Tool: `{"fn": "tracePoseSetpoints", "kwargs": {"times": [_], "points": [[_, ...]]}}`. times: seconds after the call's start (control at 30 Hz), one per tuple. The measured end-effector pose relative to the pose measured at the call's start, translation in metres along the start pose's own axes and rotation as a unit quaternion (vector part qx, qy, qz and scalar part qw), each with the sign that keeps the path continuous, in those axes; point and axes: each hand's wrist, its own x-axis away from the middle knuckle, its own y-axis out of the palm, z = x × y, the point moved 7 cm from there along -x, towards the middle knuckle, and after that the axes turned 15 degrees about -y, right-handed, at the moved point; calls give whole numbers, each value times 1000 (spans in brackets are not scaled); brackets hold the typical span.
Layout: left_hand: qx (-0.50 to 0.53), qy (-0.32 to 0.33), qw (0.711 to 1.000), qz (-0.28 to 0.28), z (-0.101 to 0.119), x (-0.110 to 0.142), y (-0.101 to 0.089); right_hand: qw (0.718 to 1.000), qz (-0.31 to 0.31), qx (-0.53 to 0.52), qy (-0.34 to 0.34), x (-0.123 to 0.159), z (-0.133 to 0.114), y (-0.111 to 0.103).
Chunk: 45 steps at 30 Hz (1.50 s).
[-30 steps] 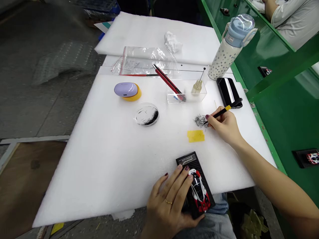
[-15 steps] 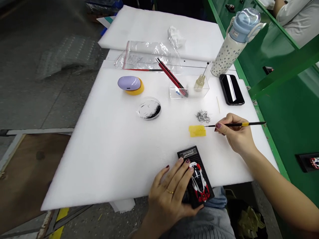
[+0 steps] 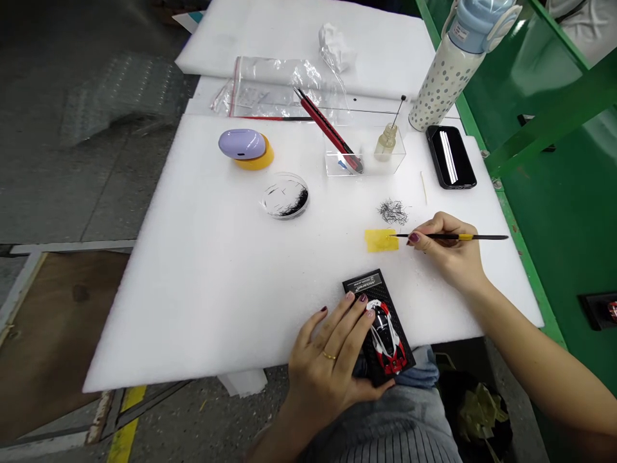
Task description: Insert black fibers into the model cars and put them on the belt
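My right hand [image 3: 448, 251] pinches a thin black paintbrush [image 3: 486, 237] with a yellow band. Its tip meets the right part of a small yellow sheet [image 3: 378, 242] lying on the white foam. Just above the sheet is a loose heap of fine black strands [image 3: 393, 211]. My left hand [image 3: 332, 360] grips a black display base [image 3: 364, 283] at the front edge, thumb below and fingers over its left side. On that base sits a red, white and black model car [image 3: 387, 341], its left flank partly under my fingertips.
A clear round dish [image 3: 285, 197] holds more black strands. Behind stand a clear box [image 3: 364, 164] with red tweezers [image 3: 328, 132] and a small bottle [image 3: 385, 141], a phone [image 3: 450, 157], a tall water bottle [image 3: 441, 80] and a lilac case [image 3: 241, 143]. A green frame [image 3: 515, 225] borders the right.
The brush tip has shifted slightly left onto the yellow sheet, my right hand moving with it. My left hand keeps its hold on the base. The whole view has tilted a little downward.
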Motion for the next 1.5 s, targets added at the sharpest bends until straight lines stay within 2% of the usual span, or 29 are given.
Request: {"fn": "tracePoseSetpoints", "kwargs": {"times": [0.13,0.3,0.4,0.53,0.67,0.87,1.2,1.5], "points": [[61,-49,997,-22,-2,-6,-6,991,65,-110,-28,19,-24,-1],[143,-156,977,-12,-7,-14,-7,963,137,-228,-41,56,-46,21],[170,-184,968,7,-8,-17,-4,953,145,-260,-48,69,-48,34],[195,-182,964,21,-9,-18,-2,948,108,-297,-30,76,-45,44],[201,-177,963,25,-10,-17,-2,953,79,-293,-17,81,-45,45],[211,-194,957,33,-9,-16,-3,959,90,-268,-21,86,-45,44],[217,-199,955,37,-10,-17,-2,965,94,-234,-72,86,-51,44],[209,-202,956,43,-9,-18,-2,967,100,-224,-65,86,-51,44]]}}
